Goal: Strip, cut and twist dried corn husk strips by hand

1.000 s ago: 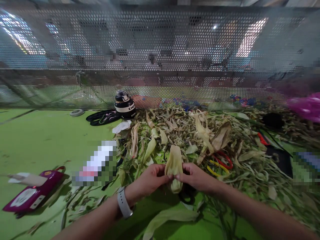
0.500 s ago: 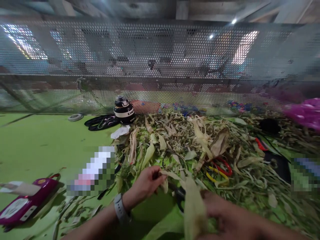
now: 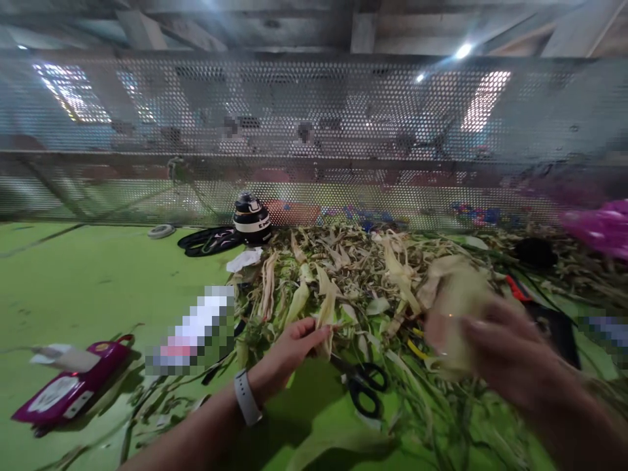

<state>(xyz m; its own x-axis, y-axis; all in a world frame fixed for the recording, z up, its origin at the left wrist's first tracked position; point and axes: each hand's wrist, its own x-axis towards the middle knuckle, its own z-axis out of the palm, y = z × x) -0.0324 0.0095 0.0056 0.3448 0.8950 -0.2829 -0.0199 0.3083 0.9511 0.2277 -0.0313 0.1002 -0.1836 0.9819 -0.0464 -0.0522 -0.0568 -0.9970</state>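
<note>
My left hand (image 3: 294, 343), a pale band on its wrist, is closed in a pinch on a narrow piece of dried corn husk (image 3: 328, 307) that stands up from the fingers. Off to the right, my right hand (image 3: 505, 347) is smeared by motion and closed on a broad, pale green corn husk (image 3: 458, 294), raised over the heap. Black-handled scissors (image 3: 367, 386) lie on the green table between the hands, their blades partly hidden near my left fingers. Close to the front edge of the view lies a loose green husk leaf (image 3: 343, 445).
A heap of dry husks (image 3: 353, 255) spreads across the green table (image 3: 98, 281). A black bottle (image 3: 252, 222) and black pouch (image 3: 209, 241) stand behind, against a perforated metal screen (image 3: 294, 98). At left lies a magenta device (image 3: 73, 386); at right, a magenta bag (image 3: 603, 229).
My right hand has swung right and up with the broad husk, uncovering the scissors. My left hand stays in nearly the same place, its husk piece now upright. The view has shifted slightly.
</note>
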